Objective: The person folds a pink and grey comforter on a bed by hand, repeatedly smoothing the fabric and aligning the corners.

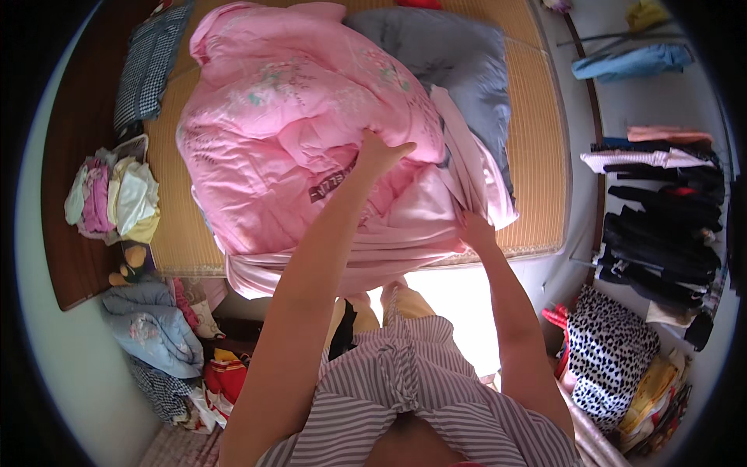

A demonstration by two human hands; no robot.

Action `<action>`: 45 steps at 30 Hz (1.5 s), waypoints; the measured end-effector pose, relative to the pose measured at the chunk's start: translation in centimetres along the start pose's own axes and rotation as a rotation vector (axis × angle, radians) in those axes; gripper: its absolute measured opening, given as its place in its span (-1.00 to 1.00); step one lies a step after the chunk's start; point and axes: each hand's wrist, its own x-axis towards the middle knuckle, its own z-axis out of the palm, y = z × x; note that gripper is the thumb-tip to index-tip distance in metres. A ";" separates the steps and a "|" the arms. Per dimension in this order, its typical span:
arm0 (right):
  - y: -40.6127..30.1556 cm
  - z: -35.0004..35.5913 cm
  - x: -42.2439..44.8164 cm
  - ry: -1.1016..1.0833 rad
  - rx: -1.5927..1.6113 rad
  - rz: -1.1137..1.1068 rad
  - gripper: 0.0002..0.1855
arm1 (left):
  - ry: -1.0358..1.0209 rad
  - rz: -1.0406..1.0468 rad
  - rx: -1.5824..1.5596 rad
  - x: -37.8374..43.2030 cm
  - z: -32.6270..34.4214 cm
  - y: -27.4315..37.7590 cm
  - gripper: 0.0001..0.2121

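Observation:
A pink floral quilt (251,128) lies bunched on a bed covered with a woven mat (537,175). A paler pink cloth cover (408,233) is gathered along its near edge and right side. My left hand (382,153) rests on the quilt near its middle, thumb and fingers apart; its fingertips are partly hidden in the folds. At the right, my right hand (477,230) grips the gathered edge of the paler cloth. Beyond it, a grey quilt (461,64) lies partly under the pink bedding.
Folded clothes (117,198) and a checked pillow (146,70) line the left side. A blue quilt (154,327) and bags are piled at lower left. Dark clothes (659,245) hang at the right, above a spotted cloth (610,350) and other fabrics.

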 end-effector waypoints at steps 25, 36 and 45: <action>1.5 -7.9 6.6 0.446 1.051 -0.109 -0.56 | 0.100 -0.034 -1.408 12.4 -31.8 5.7 -0.77; -6.8 -10.0 2.3 0.644 0.034 -0.162 -0.36 | 0.242 0.018 -0.622 14.1 -31.4 -2.6 -0.65; -13.5 -5.9 5.3 0.461 -0.422 -1.006 -0.63 | -0.414 -0.324 -0.010 1.6 -2.7 1.2 -0.61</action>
